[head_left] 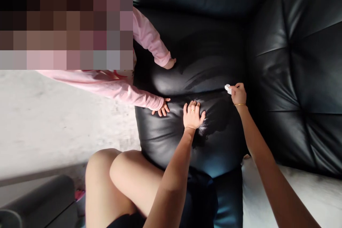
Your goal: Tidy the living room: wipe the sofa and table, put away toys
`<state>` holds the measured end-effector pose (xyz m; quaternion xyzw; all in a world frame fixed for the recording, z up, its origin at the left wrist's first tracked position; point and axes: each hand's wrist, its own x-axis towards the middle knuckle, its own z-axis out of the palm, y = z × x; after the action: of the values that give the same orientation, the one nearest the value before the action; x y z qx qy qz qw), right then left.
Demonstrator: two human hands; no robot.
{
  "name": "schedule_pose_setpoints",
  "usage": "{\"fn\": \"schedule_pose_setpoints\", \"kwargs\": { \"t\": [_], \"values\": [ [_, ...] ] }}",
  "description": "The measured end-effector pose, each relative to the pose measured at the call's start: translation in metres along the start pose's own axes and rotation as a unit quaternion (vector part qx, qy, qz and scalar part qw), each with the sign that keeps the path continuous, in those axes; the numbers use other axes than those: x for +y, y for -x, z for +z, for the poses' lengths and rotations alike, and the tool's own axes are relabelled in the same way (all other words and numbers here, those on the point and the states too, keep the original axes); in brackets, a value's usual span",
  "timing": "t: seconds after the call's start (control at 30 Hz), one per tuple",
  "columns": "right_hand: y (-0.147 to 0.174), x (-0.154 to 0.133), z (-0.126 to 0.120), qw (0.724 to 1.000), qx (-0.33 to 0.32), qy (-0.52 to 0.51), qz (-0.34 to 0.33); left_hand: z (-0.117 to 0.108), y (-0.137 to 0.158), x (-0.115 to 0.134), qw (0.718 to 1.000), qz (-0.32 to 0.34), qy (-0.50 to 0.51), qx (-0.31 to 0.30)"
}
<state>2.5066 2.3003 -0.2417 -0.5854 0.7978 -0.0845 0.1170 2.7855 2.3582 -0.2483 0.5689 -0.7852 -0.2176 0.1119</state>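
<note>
My left hand (192, 115) lies flat on the seat of a black leather sofa (162, 131), its fingers slightly spread and a ring on one of them. Wet, shiny streaks mark the leather around and beyond it. To the right, my right hand (238, 93) pinches a small crumpled white tissue (228, 88) over the seat, close to the seam. Whether the tissue touches the leather I cannot tell. A thin bracelet (239, 104) circles my right wrist.
Another person in pink sleeves (107, 87) leans in from the left, both hands on the sofa seat. The sofa's tufted back (315, 60) rises at the right. A pale cushion (294, 196) lies at lower right, a dark grey bin-like object (40, 199) at lower left.
</note>
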Motion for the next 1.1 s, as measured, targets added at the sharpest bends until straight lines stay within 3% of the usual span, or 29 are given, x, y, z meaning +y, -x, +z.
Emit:
{"fn": "schedule_pose_setpoints", "kwargs": {
  "t": [0.2, 0.43, 0.77, 0.93, 1.0, 1.1],
  "values": [
    [0.005, -0.011, 0.004, 0.995, -0.049, 0.068, -0.061, -0.002, -0.001, 0.000, 1.000, -0.007, 0.004, -0.008],
    [0.002, -0.030, 0.018, 0.989, -0.061, 0.015, -0.131, -0.003, -0.004, 0.001, 1.000, -0.010, 0.010, -0.025],
    [0.017, -0.108, 0.037, 0.976, -0.097, -0.061, -0.183, -0.006, -0.005, 0.001, 0.998, -0.016, 0.032, -0.054],
    [0.025, -0.140, 0.035, 0.964, -0.156, -0.110, -0.183, -0.004, -0.004, 0.001, 0.998, -0.022, 0.037, -0.056],
    [0.026, -0.160, 0.037, 0.951, -0.195, -0.162, -0.176, -0.003, -0.004, 0.000, 0.997, -0.022, 0.039, -0.055],
    [0.023, -0.197, 0.043, 0.894, -0.265, -0.307, -0.188, -0.003, -0.003, -0.001, 0.997, -0.023, 0.026, -0.067]
  ]
}}
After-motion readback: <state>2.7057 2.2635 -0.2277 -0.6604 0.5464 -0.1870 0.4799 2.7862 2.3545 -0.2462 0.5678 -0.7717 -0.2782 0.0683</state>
